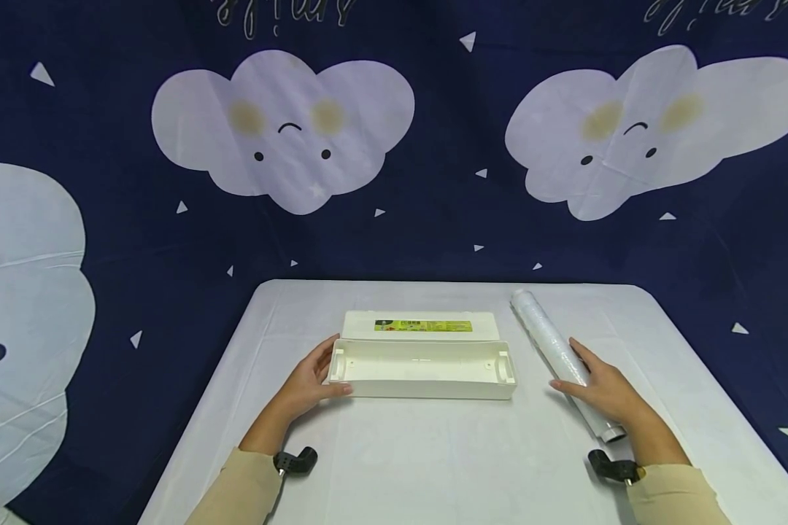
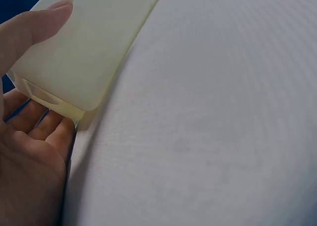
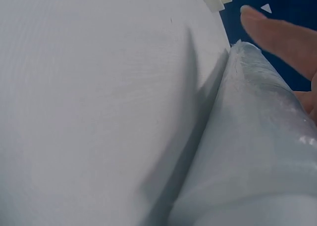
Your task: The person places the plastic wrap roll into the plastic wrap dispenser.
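A long white plastic cling film box (image 1: 427, 390) stands with its lid (image 1: 427, 326) tipped back, its inside showing bare. My left hand (image 1: 305, 386) holds the box by its left end. In the left wrist view the thumb (image 2: 52, 23) lies over the front face and the fingers are at the end wall. To the right a clear roll of cling film (image 1: 543, 332) lies slanting across the table. My right hand (image 1: 604, 390) is spread over the near half of the roll. In the right wrist view its thumb stands out above the film.
A white cloth covers the table (image 1: 427, 459). Behind it hangs a dark blue curtain (image 1: 446, 240) printed with clouds and triangles. A yellow-green label (image 1: 423, 326) is on the lid. Each wrist carries a small black camera mount.
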`<action>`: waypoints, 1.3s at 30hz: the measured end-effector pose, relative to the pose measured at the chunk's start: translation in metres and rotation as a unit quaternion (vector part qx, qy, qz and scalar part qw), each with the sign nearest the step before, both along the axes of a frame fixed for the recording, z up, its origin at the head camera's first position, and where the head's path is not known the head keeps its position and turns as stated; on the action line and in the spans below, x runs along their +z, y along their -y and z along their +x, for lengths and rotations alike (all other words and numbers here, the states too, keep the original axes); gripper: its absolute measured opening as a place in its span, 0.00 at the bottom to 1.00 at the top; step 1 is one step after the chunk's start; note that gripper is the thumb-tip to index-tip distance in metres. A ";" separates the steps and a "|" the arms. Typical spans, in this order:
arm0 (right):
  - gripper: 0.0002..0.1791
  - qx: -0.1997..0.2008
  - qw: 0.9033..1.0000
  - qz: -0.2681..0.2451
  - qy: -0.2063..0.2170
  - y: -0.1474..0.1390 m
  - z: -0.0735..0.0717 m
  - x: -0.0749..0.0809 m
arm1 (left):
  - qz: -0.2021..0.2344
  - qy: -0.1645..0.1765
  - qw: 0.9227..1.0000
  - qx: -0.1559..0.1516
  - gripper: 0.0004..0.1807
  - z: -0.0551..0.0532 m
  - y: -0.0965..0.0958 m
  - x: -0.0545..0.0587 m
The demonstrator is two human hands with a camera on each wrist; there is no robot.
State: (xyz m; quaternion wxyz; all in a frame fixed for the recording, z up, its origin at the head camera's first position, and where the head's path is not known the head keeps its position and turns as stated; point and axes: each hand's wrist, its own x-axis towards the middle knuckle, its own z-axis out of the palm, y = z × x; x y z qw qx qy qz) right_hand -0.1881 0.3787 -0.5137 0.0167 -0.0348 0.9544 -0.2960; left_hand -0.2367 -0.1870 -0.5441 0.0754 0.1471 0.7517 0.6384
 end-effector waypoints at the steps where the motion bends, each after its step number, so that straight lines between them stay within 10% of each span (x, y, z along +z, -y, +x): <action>1: 0.61 0.001 1.000 -0.001 -0.003 0.000 0.000 0.000 | 0.000 -0.001 1.000 -0.001 0.62 0.000 0.000 0.000; 39: 0.52 -0.002 1.000 -0.017 -0.010 -0.009 -0.013 0.012 | 0.006 -0.002 1.000 0.000 0.62 -0.002 0.002 -0.003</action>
